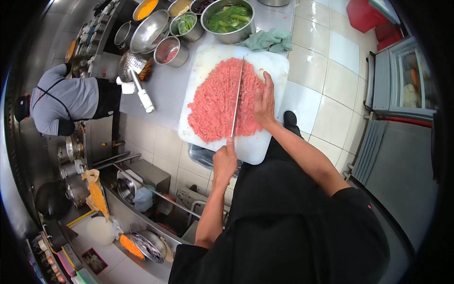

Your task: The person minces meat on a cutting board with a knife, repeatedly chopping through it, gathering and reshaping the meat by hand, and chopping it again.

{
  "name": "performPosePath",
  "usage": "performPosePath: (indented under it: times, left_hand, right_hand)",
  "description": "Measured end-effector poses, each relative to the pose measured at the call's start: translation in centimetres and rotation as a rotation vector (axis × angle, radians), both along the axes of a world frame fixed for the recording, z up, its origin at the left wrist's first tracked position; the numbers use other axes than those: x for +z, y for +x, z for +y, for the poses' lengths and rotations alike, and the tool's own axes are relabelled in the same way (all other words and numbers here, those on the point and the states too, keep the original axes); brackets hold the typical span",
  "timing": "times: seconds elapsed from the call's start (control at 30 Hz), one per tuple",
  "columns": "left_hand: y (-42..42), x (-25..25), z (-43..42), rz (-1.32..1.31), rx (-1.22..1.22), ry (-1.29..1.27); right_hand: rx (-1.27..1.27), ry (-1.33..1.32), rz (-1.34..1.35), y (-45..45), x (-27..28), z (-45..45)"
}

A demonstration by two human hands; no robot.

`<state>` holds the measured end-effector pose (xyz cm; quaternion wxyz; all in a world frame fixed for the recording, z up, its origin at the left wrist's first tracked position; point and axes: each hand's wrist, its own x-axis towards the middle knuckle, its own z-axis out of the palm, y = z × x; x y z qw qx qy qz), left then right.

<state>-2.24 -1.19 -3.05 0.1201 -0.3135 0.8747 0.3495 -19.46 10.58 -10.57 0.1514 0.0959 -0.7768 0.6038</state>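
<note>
My left hand (225,158) is closed round the handle of a long knife (237,97). The blade points away from me and lies across a wide, flat spread of pink minced meat (213,102). My right hand (265,102) is open, its fingers stretched out along the right edge of the meat. Beneath the meat is a white cutting board (255,154), set at a slant on the metal table. The knife's handle is mostly hidden in my grip.
Behind the board stand a pot of green vegetables (227,20), a small pot with some meat (171,51) and a crumpled green cloth (267,40). Left are a perforated ladle (137,78) and a co-worker (71,97) facing the stoves. A glass-door fridge (409,78) stands right.
</note>
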Motion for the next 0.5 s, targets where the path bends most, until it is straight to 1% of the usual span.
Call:
performPosePath:
  times: [0.03, 0.07, 0.17, 0.2, 0.23, 0.27, 0.3, 0.4, 0.5]
  left_hand:
    - [-0.2, 2.9, 0.6, -0.007, 0.034, 0.033]
    - [0.2, 4.6, 0.8, -0.018, 0.075, 0.058]
    - [1.4, 2.1, 2.2, 0.278, 0.177, 0.172]
    - [1.3, 0.8, 2.0, 0.234, 0.083, 0.092]
    - [0.7, -0.5, 1.3, 0.038, -0.052, -0.059]
    - [1.0, -1.1, 0.8, 0.008, -0.056, -0.072]
    - [0.5, -0.4, 0.6, -0.020, -0.064, -0.081]
    - [0.4, 4.4, 1.5, 0.029, 0.069, 0.085]
    - [1.4, 1.7, 2.3, 0.289, 0.157, 0.152]
  right_hand:
    - [0.006, -0.007, -0.011, 0.8, -0.2, 0.2]
    - [0.013, -0.008, -0.033, 1.5, -0.1, 0.3]
    - [0.016, -0.016, -0.048, 0.8, 0.5, 0.4]
    - [0.019, -0.015, -0.050, 0.8, 0.3, 0.4]
    - [0.017, -0.016, -0.049, 0.7, 0.2, 0.2]
    - [0.024, -0.024, -0.037, 0.7, 0.2, 0.0]
    - [0.027, -0.028, -0.022, 0.6, 0.1, -0.1]
    - [0.018, -0.021, -0.033, 1.0, 0.3, 0.4]
    - [0.027, -0.027, -0.045, 0.8, 0.3, 0.3]
